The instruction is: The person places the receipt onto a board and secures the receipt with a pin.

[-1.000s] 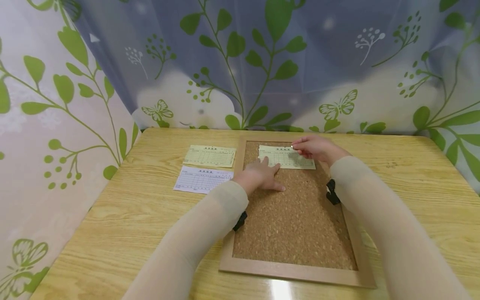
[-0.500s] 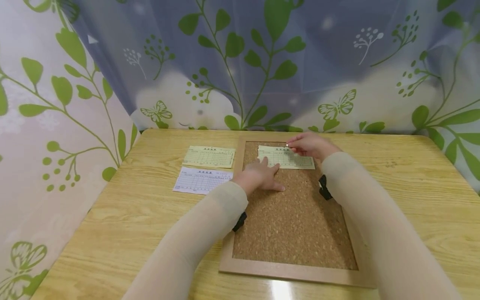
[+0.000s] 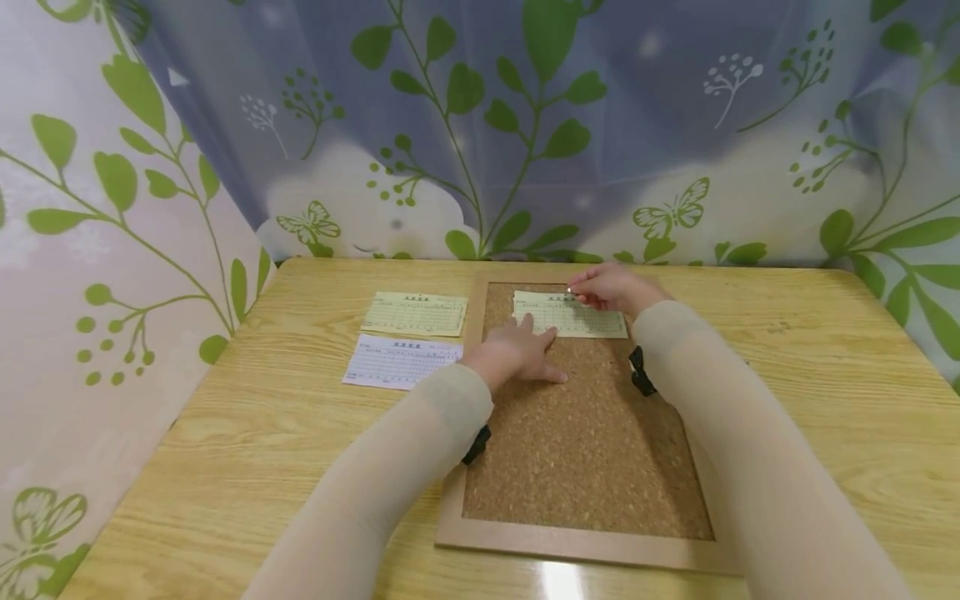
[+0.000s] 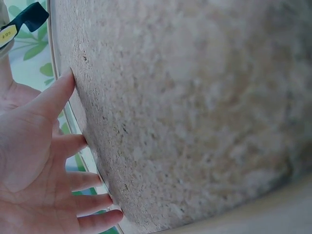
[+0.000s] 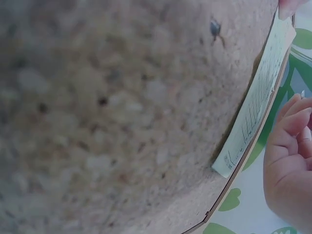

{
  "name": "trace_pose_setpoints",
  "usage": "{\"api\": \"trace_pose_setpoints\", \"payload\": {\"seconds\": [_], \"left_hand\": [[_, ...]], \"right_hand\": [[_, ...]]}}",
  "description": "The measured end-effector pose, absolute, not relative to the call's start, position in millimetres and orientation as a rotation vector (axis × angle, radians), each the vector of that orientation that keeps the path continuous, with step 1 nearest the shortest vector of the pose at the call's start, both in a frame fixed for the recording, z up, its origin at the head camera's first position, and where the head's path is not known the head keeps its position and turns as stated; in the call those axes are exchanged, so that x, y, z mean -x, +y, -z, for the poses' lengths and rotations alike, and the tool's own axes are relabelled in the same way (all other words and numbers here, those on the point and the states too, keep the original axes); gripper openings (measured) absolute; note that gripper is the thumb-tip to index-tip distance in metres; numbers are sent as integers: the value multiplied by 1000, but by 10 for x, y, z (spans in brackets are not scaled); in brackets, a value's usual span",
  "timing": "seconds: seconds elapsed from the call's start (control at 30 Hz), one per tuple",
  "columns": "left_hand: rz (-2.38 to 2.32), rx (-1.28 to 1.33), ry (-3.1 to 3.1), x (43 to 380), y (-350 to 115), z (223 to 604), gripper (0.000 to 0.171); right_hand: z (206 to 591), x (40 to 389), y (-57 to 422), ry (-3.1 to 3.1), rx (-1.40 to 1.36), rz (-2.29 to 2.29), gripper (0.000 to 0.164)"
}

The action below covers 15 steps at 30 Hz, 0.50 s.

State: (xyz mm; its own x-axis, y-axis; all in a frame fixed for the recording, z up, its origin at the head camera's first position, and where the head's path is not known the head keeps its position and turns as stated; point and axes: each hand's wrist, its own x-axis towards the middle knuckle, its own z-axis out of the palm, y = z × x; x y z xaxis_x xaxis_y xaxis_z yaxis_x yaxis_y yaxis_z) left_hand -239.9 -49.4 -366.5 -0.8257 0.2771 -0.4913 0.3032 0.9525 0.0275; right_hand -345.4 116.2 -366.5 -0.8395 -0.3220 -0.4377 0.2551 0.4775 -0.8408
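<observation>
A framed cork board (image 3: 585,442) lies on the table, with a yellow printed form slip (image 3: 588,323) near its far end. My left hand (image 3: 519,348) rests with fingers spread on the slip's lower left part and the cork; in the left wrist view its fingertips (image 4: 113,214) meet the board. At the slip's top edge, my right hand (image 3: 611,287) pinches a small silvery thumbtack (image 3: 569,290) between thumb and forefinger. The right wrist view shows the tack's tip (image 5: 302,93) poking from the curled right fingers, close over the board's far edge. Most of the tack is hidden.
Left of the board lie a second yellow slip (image 3: 415,315) and a white slip (image 3: 401,360), the latter partly behind the left forearm. The wooden frame (image 3: 585,542) borders the cork. A patterned curtain (image 3: 420,208) hangs behind the table (image 3: 285,400).
My right hand has moved left along the slip's top edge, toward its middle, with the thumbtack still pinched. The left hand stays in place on the slip.
</observation>
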Motion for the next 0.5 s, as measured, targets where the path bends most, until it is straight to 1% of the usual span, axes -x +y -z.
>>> {"api": "trace_pose_setpoints", "payload": {"seconds": [0.17,0.37,0.5], "left_hand": [[93,-423,2603,2413,-491,3671,82],[105,-434,2608,2406,-491,3672,81],[97,-435,2608,2404,-501,3688,81]], "right_hand": [[3669,3478,1141,2169,38,1373,34],[3715,3519,1124,2187,36,1373,28],[3748,3557,1113,2209,36,1344,27]]}}
